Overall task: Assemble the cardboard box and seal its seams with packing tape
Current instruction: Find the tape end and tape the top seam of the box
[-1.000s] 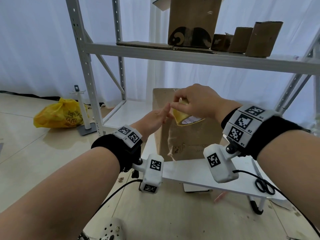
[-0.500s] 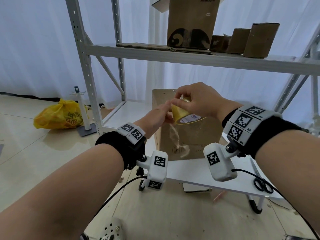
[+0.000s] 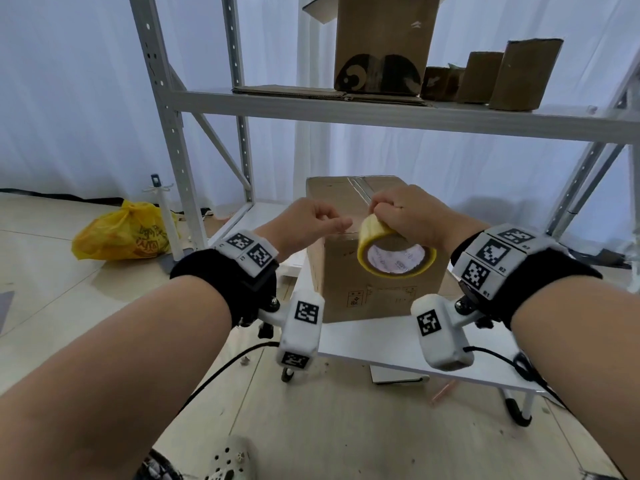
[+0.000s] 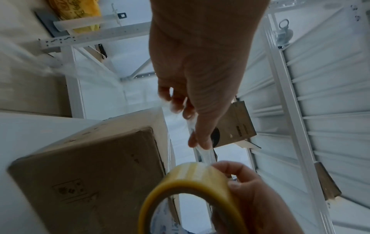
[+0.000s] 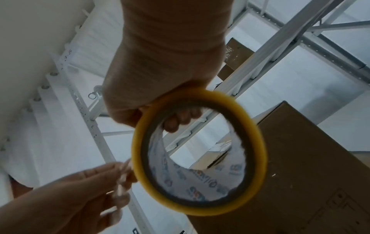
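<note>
Head: cardboard box (image 3: 374,268) upright on white surface (image 3: 381,344); right hand (image 3: 405,213) grips tape roll (image 3: 394,252) before its top edge. Left wrist: left hand (image 4: 198,95) pinches tape strip (image 4: 204,154). Right wrist: fingers (image 5: 180,118) curled through roll core.

You have one brown cardboard box (image 3: 374,271) standing upright on the white bench (image 3: 381,348), set toward the bench's left end and near its front edge. Its top flaps are folded shut; a strip of clear tape runs along the top seam. Small printed symbols mark the lower front face. The tape roll (image 3: 394,254) is yellow-rimmed with a printed white core. It is held tilted, off the bench, in front of the box's upper front edge, with a short clear strip (image 4: 204,154) drawn from it.
</note>
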